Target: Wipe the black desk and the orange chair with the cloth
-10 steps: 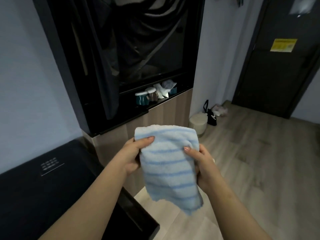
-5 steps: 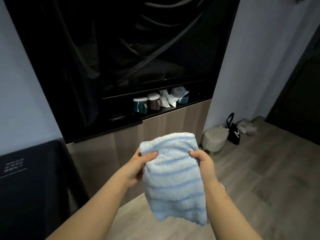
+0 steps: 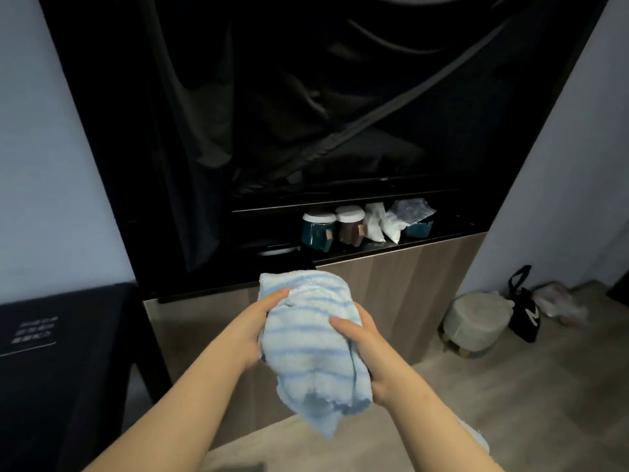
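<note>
1. Currently, head view: both hands hold the cloth (image 3: 313,342), pale blue with darker stripes, up in the air ahead of the wood-fronted cabinet (image 3: 401,287).
2. Left hand (image 3: 253,327) is closed on the cloth's left edge, thumb across the upper front. Right hand (image 3: 366,342) is closed on its right side, fingers wrapped over the front. Cloth is bunched between them, lower end hanging free.
3. Black desk (image 3: 64,352) sits left of the cabinet, its near corner just beside it; cloth is well apart from it, touching nothing but the hands.
4. Orange chair: not in view.
5. Step, as I judge it: readying the cloth into a pad; no wiping begun.
6. Next move likely calls for turning left of the cabinet, lowering the cloth flat onto the desk top and stroking across it.
</note>
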